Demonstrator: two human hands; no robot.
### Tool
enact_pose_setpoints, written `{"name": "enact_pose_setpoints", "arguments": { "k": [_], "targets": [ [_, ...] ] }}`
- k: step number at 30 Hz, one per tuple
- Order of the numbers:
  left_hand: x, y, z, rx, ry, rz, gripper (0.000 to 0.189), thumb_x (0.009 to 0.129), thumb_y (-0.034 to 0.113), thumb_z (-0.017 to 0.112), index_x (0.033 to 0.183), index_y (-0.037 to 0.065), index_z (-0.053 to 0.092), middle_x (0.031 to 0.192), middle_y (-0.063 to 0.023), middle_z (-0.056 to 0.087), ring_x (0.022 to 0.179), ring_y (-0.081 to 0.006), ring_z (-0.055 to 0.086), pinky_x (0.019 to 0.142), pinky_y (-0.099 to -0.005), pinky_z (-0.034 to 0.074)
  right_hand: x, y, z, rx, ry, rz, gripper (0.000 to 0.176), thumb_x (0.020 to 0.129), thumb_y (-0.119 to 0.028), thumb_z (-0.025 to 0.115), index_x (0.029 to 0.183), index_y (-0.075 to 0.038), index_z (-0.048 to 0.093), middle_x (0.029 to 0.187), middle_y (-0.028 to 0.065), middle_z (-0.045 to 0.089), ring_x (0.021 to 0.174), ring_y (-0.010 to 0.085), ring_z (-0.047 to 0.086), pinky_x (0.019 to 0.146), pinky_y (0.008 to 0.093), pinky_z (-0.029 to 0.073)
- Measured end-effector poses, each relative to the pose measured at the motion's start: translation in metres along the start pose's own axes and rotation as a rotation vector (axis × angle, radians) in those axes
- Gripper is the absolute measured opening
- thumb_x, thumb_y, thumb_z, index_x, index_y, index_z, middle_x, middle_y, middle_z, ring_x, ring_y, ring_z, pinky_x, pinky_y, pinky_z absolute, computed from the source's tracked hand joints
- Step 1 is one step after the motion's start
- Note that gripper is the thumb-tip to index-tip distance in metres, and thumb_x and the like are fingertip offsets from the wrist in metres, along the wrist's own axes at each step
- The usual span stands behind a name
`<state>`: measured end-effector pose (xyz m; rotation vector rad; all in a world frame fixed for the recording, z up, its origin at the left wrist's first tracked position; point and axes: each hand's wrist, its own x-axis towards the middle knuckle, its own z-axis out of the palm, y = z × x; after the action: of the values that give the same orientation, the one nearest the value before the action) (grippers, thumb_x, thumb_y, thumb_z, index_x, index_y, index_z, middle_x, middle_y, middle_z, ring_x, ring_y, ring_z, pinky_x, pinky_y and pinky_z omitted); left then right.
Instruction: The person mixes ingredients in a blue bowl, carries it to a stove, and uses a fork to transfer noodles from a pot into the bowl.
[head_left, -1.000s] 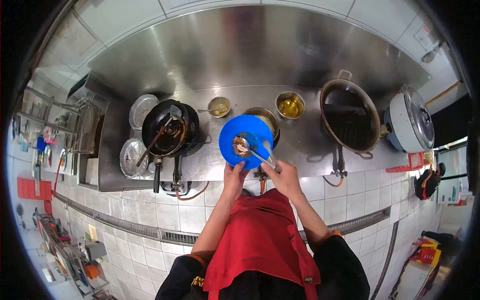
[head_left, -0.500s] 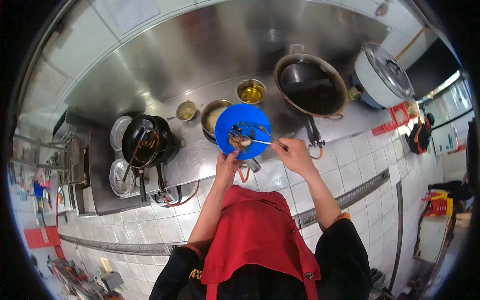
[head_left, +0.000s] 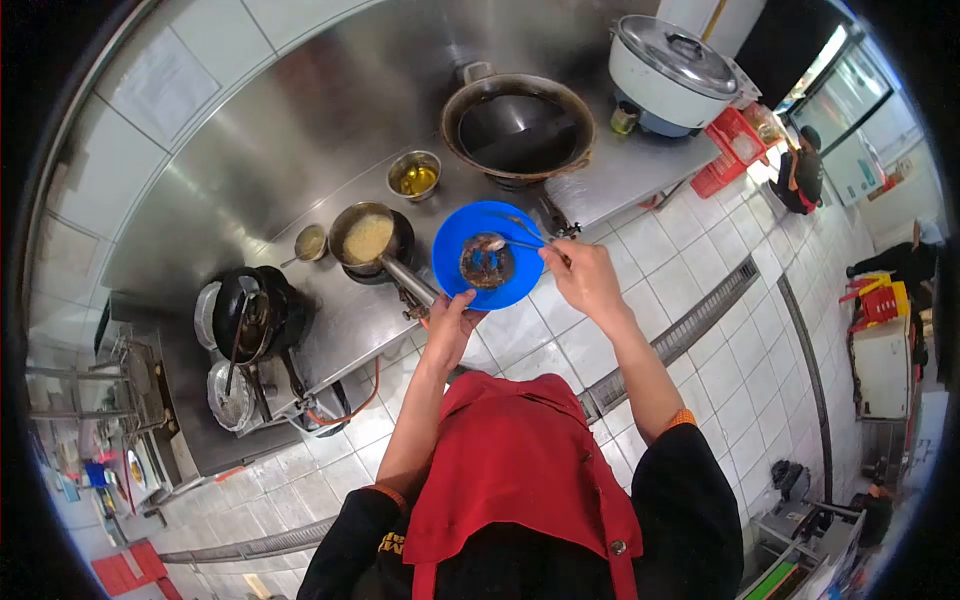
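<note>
My left hand [head_left: 452, 328] grips the near left edge of a blue bowl [head_left: 449, 245], with the thumb over the rim. A dark brown sauce-like mixture [head_left: 487, 268] lies in the bowl's middle. Above the bowl's right side, my right hand [head_left: 586, 280] is closed around the handles of a metal spoon [head_left: 520, 244] and a second thin metal utensil whose end I cannot make out. The spoon's head reaches into the mixture. Just left of the bowl, a saucepan [head_left: 412, 280] with pale yellowish contents stands on the counter, its handle pointing toward my left hand.
A wide pan of dark liquid [head_left: 585, 155], a small metal bowl of yellow oil [head_left: 414, 180] and a large lidded cooker [head_left: 650, 75] stand on the steel counter [head_left: 345, 345]. Left, a black wok [head_left: 285, 320] sits beside foil-like trays. A person [head_left: 800, 175] crouches far right.
My view and body have turned right, so the counter has swung left. The mixture now lies spread in a round patch, and the spoon sits higher in the bowl.
</note>
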<state>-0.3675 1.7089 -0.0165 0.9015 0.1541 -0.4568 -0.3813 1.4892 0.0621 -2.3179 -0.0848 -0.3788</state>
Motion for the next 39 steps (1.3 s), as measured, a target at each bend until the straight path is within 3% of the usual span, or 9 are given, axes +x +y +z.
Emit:
{"name": "enact_pose_setpoints", "arguments": {
  "k": [2, 8, 11, 15, 16, 20, 25, 34, 39],
  "targets": [
    [0.001, -0.004, 0.008, -0.008, -0.021, -0.006, 0.038, 0.087, 0.009, 0.056, 0.122, 0.002, 0.042, 0.118, -0.0114, 0.056, 0.104, -0.0253, 0.059, 0.094, -0.0404, 0.047, -0.005, 0.002, -0.022, -0.079, 0.069, 0.05, 0.022, 0.085, -0.019, 0.061, 0.071, -0.002, 0.059, 0.064, 0.02, 0.058, 0.063, 0.0403, 0.057, 0.061, 0.0462, 0.044],
    [-0.002, -0.019, 0.027, 0.06, -0.065, -0.071, 0.037, 0.088, 0.01, 0.056, 0.122, 0.003, 0.043, 0.117, -0.0103, 0.056, 0.103, -0.0228, 0.059, 0.095, -0.0408, 0.046, -0.037, 0.008, -0.04, -0.006, -0.082, 0.108, 0.023, 0.084, -0.02, 0.062, 0.071, -0.002, 0.059, 0.061, 0.0204, 0.056, 0.061, 0.0411, 0.056, 0.055, 0.0466, 0.043],
    [0.0, -0.029, 0.026, 0.065, -0.103, -0.111, 0.037, 0.087, 0.008, 0.056, 0.122, 0.004, 0.044, 0.117, -0.01, 0.056, 0.102, -0.0226, 0.059, 0.094, -0.04, 0.047, -0.036, 0.016, -0.036, -0.03, 0.035, 0.087, 0.024, 0.085, -0.022, 0.062, 0.072, -0.002, 0.06, 0.061, 0.0201, 0.057, 0.059, 0.0409, 0.056, 0.054, 0.0465, 0.043],
    [0.0, -0.034, 0.028, 0.105, -0.142, -0.093, 0.038, 0.087, 0.01, 0.057, 0.122, 0.004, 0.043, 0.115, -0.0086, 0.057, 0.1, -0.0202, 0.059, 0.092, -0.0376, 0.046, -0.044, 0.005, -0.066, -0.146, 0.13, 0.154, 0.021, 0.087, -0.022, 0.06, 0.077, -0.003, 0.063, 0.067, 0.0187, 0.06, 0.06, 0.0367, 0.058, 0.054, 0.0447, 0.044],
    [-0.001, -0.035, 0.028, 0.116, -0.153, -0.095, 0.038, 0.087, 0.009, 0.057, 0.122, 0.004, 0.043, 0.115, -0.0086, 0.057, 0.101, -0.0205, 0.059, 0.092, -0.0377, 0.047, -0.047, 0.013, -0.064, -0.209, 0.139, 0.106, 0.017, 0.086, -0.018, 0.062, 0.083, -0.003, 0.066, 0.064, 0.0166, 0.059, 0.053, 0.0296, 0.057, 0.051, 0.0368, 0.043],
    [0.003, -0.042, 0.027, 0.148, -0.188, -0.102, 0.039, 0.086, 0.007, 0.057, 0.123, 0.006, 0.043, 0.115, -0.0079, 0.057, 0.1, -0.02, 0.059, 0.091, -0.0371, 0.047, -0.054, 0.031, -0.046, -0.109, 0.163, -0.049, 0.016, 0.085, -0.019, 0.063, 0.085, -0.003, 0.067, 0.069, 0.0167, 0.062, 0.059, 0.0296, 0.06, 0.055, 0.0367, 0.046],
    [0.0, -0.035, 0.029, 0.144, -0.156, -0.106, 0.037, 0.087, 0.009, 0.058, 0.122, 0.006, 0.044, 0.115, -0.0072, 0.057, 0.1, -0.0186, 0.058, 0.09, -0.0358, 0.046, -0.061, 0.029, -0.072, -0.184, -0.152, -0.05, 0.019, 0.085, -0.021, 0.063, 0.086, -0.003, 0.068, 0.076, 0.0166, 0.065, 0.064, 0.0311, 0.062, 0.058, 0.0373, 0.047],
    [-0.004, -0.043, 0.038, 0.164, -0.193, -0.146, 0.039, 0.088, 0.013, 0.061, 0.123, 0.006, 0.045, 0.115, -0.0061, 0.055, 0.1, -0.0169, 0.057, 0.09, -0.0341, 0.046, -0.049, 0.032, -0.084, -0.29, 0.026, -0.004, 0.017, 0.084, -0.023, 0.06, 0.082, -0.009, 0.068, 0.073, 0.0138, 0.064, 0.067, 0.0343, 0.062, 0.061, 0.0422, 0.049],
    [-0.005, -0.05, 0.041, 0.273, -0.14, -0.063, 0.044, 0.087, 0.014, 0.063, 0.126, 0.007, 0.044, 0.119, -0.0053, 0.052, 0.1, -0.015, 0.056, 0.087, -0.0328, 0.047, -0.059, 0.032, -0.095, -0.264, -0.202, 0.194, 0.015, 0.082, -0.021, 0.061, 0.08, -0.008, 0.068, 0.067, 0.0159, 0.062, 0.063, 0.0336, 0.06, 0.059, 0.0402, 0.047]
  ]
}}
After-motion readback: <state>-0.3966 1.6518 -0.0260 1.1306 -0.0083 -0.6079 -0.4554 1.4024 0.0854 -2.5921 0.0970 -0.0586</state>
